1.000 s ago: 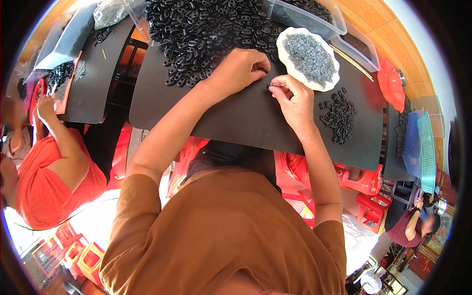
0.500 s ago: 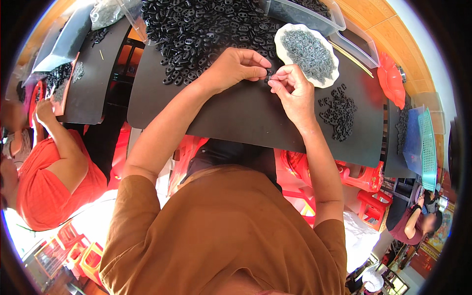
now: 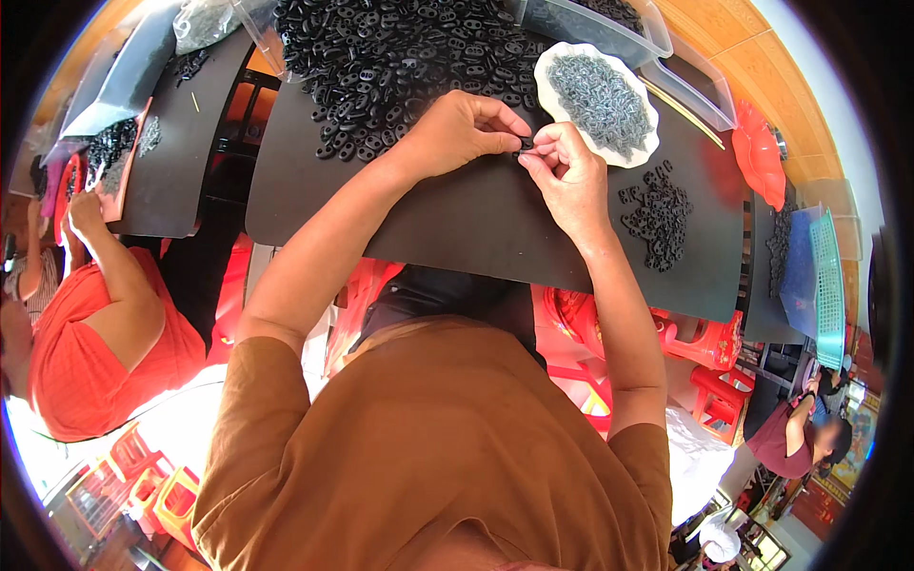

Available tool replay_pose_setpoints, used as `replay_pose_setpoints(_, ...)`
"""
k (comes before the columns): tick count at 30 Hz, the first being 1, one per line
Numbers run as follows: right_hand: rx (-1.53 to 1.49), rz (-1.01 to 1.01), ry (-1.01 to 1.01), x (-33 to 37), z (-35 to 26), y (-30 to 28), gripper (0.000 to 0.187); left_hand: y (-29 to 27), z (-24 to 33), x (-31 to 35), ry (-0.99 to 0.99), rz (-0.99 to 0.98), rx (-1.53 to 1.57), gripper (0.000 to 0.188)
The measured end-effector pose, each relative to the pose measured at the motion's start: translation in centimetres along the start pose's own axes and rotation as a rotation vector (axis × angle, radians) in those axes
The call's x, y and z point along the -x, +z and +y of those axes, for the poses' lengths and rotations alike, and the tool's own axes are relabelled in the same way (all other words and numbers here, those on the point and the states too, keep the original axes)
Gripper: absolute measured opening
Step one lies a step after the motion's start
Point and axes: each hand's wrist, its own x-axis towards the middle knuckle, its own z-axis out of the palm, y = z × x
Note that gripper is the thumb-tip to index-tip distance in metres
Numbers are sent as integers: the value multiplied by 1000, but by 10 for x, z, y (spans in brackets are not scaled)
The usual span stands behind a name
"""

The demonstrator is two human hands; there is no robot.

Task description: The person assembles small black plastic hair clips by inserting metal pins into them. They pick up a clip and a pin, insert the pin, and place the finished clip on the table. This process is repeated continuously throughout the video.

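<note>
My left hand (image 3: 471, 131) pinches a small black plastic piece (image 3: 526, 144) between thumb and fingertips, just above the dark table (image 3: 428, 233). My right hand (image 3: 571, 171) meets it from the right, thumb and forefinger pressed together at the piece; whatever they grip is too small to make out. Beyond my hands spreads a big heap of black oval pieces with holes (image 3: 400, 71). Close to my right hand stands a white scalloped dish (image 3: 652, 122) full of small shiny grey parts (image 3: 598, 103). A smaller pile of black pieces (image 3: 657, 224) lies to its near right.
Clear plastic bins (image 3: 595, 27) stand at the far edge. A red scalloped dish (image 3: 759, 157) and a turquoise basket (image 3: 830, 285) are on the right. At another table (image 3: 176, 162) on the left sits a person in red (image 3: 114, 343). Red stools (image 3: 719, 395) stand around.
My hands have stayed at the same spot, fingertips shifting slightly around the black piece, which now shows more clearly between them. The person at the far right has moved a little.
</note>
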Motion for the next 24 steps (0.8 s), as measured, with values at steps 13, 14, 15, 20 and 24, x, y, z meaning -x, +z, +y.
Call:
replay_pose_setpoints(13,147,-16,-56,2,-1,0,29,8,4,8,124,43,-216,11)
replay_pose_setpoints(14,166,-26,-60,2,-1,-1,29,8,5,9,135,49,-228,11)
replay_pose_setpoints(15,185,-35,-64,2,0,-1,28,9,4,9,153,50,-260,11)
replay_pose_setpoints(20,208,4,-94,8,-2,-2,25,12,1,10,204,62,-334,12)
replay_pose_setpoints(24,176,25,-104,11,-2,-4,24,14,0,9,187,63,-349,12)
